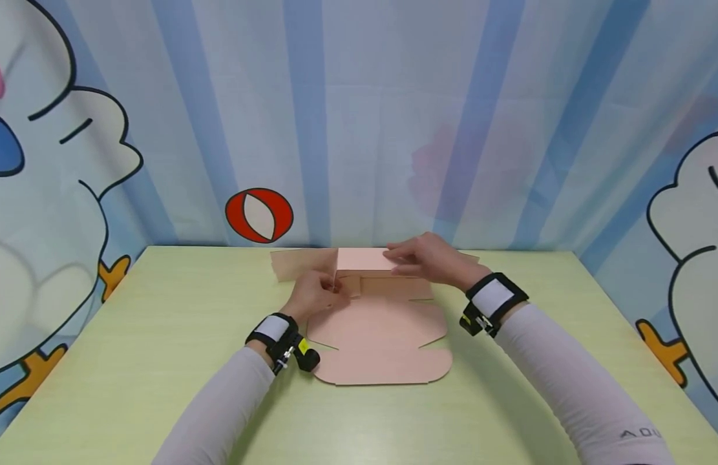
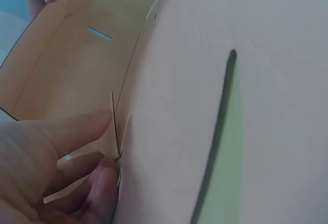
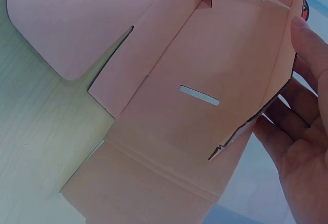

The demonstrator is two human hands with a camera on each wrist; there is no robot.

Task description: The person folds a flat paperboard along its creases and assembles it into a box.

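A flat pink cardboard box blank point(image 1: 379, 329) lies on the table, its rounded, slit end toward me. At its far end a long back panel point(image 1: 361, 259) is folded up, with a side flap point(image 1: 303, 263) sticking out to the left. My left hand point(image 1: 315, 295) pinches a small upright tab point(image 2: 115, 126) at the left of that fold between thumb and fingers. At the panel's upper edge, my right hand point(image 1: 425, 258) grips the cardboard, thumb inside and fingers behind. A narrow slot point(image 3: 199, 95) shows in the panel in the right wrist view.
The pale yellow-green table point(image 1: 178, 361) ends at a blue striped curtain point(image 1: 370, 129) just behind the cardboard. Printed cartoon figures and a red-and-white ball point(image 1: 258, 216) decorate the backdrop. Each wrist wears a strapped camera.
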